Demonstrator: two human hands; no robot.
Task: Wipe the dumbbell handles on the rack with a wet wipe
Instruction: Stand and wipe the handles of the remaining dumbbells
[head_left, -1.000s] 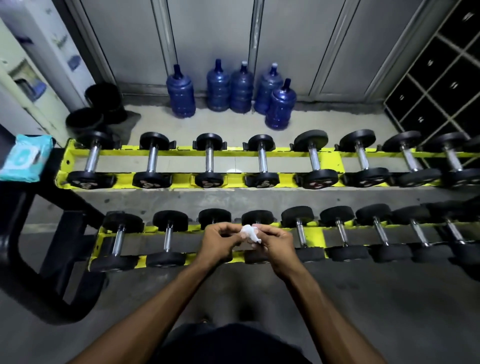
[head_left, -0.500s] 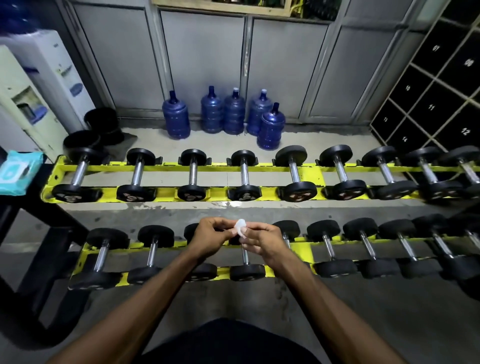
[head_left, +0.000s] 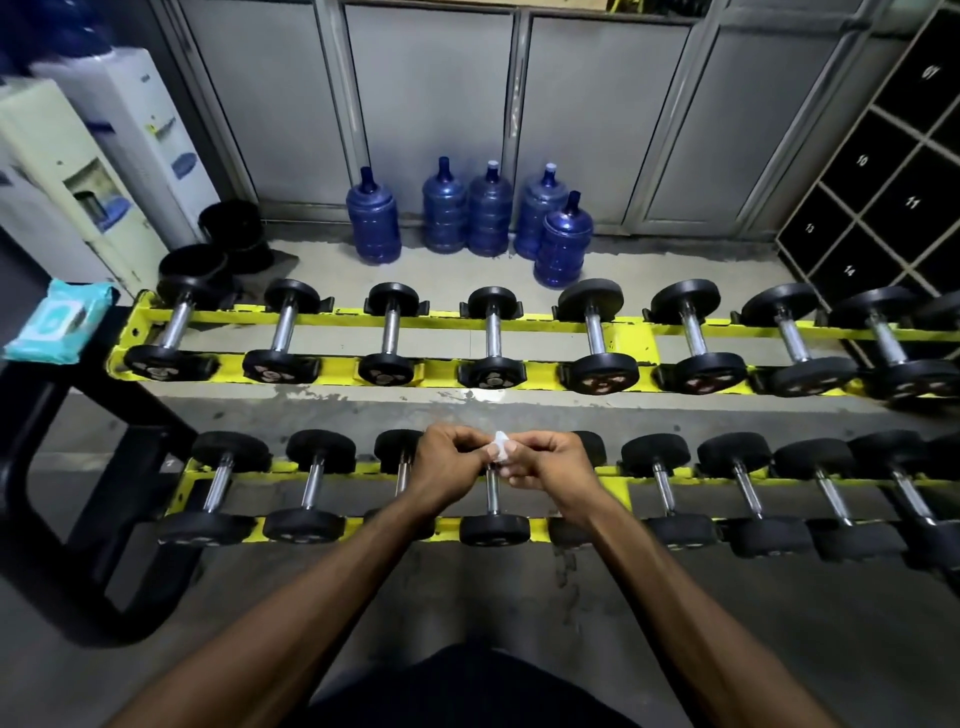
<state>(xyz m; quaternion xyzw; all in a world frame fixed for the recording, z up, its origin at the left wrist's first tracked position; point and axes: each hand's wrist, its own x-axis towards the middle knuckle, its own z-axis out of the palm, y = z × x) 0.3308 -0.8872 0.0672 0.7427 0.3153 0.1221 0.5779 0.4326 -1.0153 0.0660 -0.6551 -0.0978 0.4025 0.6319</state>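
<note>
A small crumpled white wet wipe (head_left: 500, 446) is pinched between my left hand (head_left: 448, 464) and my right hand (head_left: 551, 464), held above the near tier of the yellow rack (head_left: 615, 472). Right below the wipe lies a black dumbbell with a chrome handle (head_left: 492, 491). Several more dumbbells line both tiers; the far tier (head_left: 631, 327) holds another row. My hands hide parts of two dumbbells beside that one.
A teal pack of wipes (head_left: 54, 323) lies on a black bench frame at the left. Blue water jugs (head_left: 488, 215), black buckets (head_left: 228, 228) and water dispensers (head_left: 78, 171) stand beyond the rack. Numbered lockers (head_left: 883, 197) fill the right wall.
The view has tilted up, so the rack and hands sit lower in frame. Both hands keep working the wipe, which shows smaller and more bunched than before.
</note>
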